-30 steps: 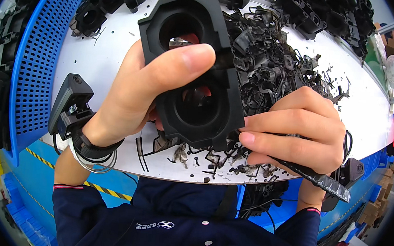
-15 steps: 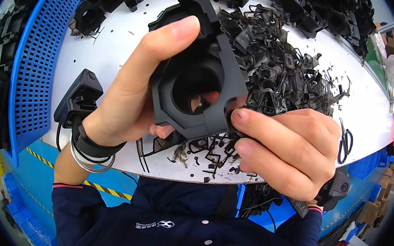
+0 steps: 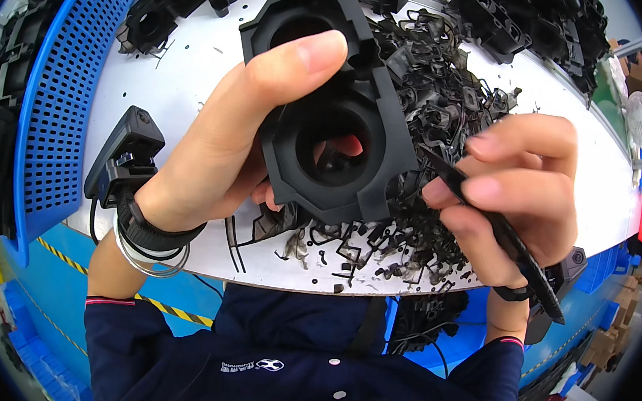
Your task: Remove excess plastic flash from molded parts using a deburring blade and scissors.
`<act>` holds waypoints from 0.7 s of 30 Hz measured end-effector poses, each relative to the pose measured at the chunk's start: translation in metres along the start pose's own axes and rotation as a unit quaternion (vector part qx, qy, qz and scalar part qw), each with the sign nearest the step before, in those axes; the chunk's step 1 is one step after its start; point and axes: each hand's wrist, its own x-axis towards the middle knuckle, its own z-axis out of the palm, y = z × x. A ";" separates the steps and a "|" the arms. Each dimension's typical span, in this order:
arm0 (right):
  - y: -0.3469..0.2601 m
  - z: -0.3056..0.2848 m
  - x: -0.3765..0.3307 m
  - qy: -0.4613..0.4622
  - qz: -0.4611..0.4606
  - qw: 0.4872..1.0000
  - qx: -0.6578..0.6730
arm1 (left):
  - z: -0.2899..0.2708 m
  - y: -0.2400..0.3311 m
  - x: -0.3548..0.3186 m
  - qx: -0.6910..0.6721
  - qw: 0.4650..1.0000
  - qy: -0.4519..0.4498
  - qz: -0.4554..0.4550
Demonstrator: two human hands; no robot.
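My left hand (image 3: 224,125) is closed round a black moulded part (image 3: 400,142) with two round openings, held up over the table. Its thumb lies across the upper front, and fingertips show through the lower opening. In my right hand (image 3: 526,197) is a slim black knife-like tool (image 3: 509,238), pinched between thumb and fingers. The tool's narrow tip points up and left, near the part's right edge but apart from it. Its other end sticks out below my right hand.
Black plastic scraps (image 3: 454,97) lie heaped on the white table (image 3: 188,56) behind the part. More moulded parts (image 3: 496,24) line the far edge. A blue perforated basket (image 3: 69,91) stands at left. Scissors (image 3: 633,203) are partly hidden at right, behind my right hand.
My right hand has drawn back from the part to the right and turned, bringing the tool into plain view. The part has tilted, and its upper opening now shows more.
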 end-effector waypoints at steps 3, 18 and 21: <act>-0.006 -0.010 0.006 -0.088 0.002 0.996 0.020 | -0.003 0.002 0.001 -0.009 1.000 -0.009 -0.005; -0.004 -0.010 0.008 -0.169 -0.009 0.985 -0.011 | 0.004 0.008 -0.002 0.114 0.991 0.030 -0.061; -0.004 -0.013 0.009 -0.175 -0.023 0.984 0.002 | 0.006 0.008 -0.002 0.106 0.992 0.029 -0.062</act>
